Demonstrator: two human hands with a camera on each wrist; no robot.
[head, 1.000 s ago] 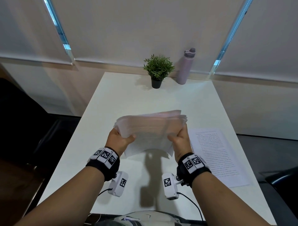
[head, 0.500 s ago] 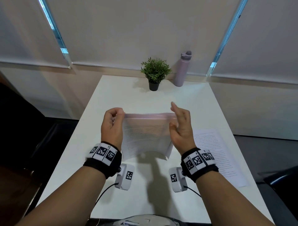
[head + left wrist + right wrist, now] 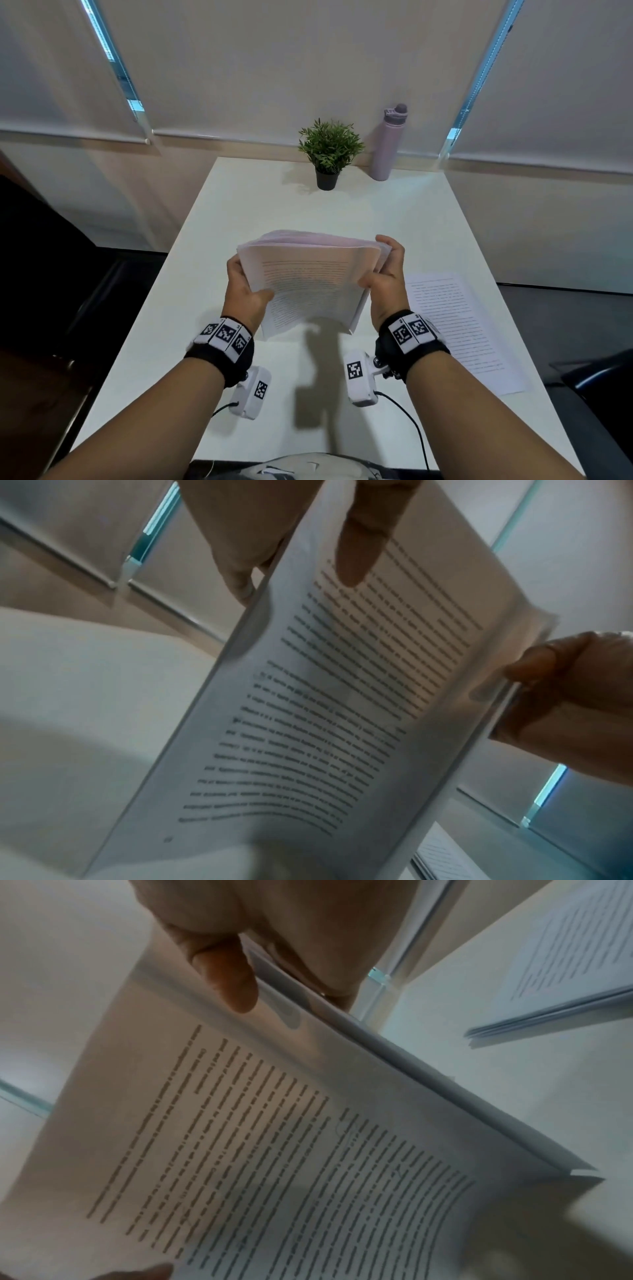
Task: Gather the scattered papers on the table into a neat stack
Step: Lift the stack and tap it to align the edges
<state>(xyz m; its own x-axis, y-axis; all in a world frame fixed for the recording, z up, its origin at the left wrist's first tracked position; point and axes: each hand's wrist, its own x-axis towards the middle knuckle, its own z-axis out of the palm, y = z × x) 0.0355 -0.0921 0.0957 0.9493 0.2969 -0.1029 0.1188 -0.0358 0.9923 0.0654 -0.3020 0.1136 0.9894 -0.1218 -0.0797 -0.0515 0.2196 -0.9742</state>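
Observation:
A stack of printed papers [image 3: 308, 284] hangs in the air above the middle of the white table [image 3: 260, 205], tilted with its printed face toward me. My left hand [image 3: 245, 291] grips its left edge, thumb on the top sheet. My right hand [image 3: 385, 270] grips the right edge, fingers curled behind. The left wrist view shows the stack [image 3: 342, 696] with my left thumb [image 3: 359, 542] on the print. In the right wrist view the stack [image 3: 274, 1150] has my right thumb [image 3: 229, 980] pressed on it. More printed sheets [image 3: 455, 329] lie flat at the table's right.
A small potted plant [image 3: 329, 150] and a lilac bottle [image 3: 388, 144] stand at the table's far edge. Dark chairs [image 3: 596, 383] sit on both sides. The flat sheets [image 3: 565, 969] lie close to the table's right edge.
The stack stood upright between both hands half a second ago. It has since tipped back toward me and lifted, and both hands grip its side edges again.

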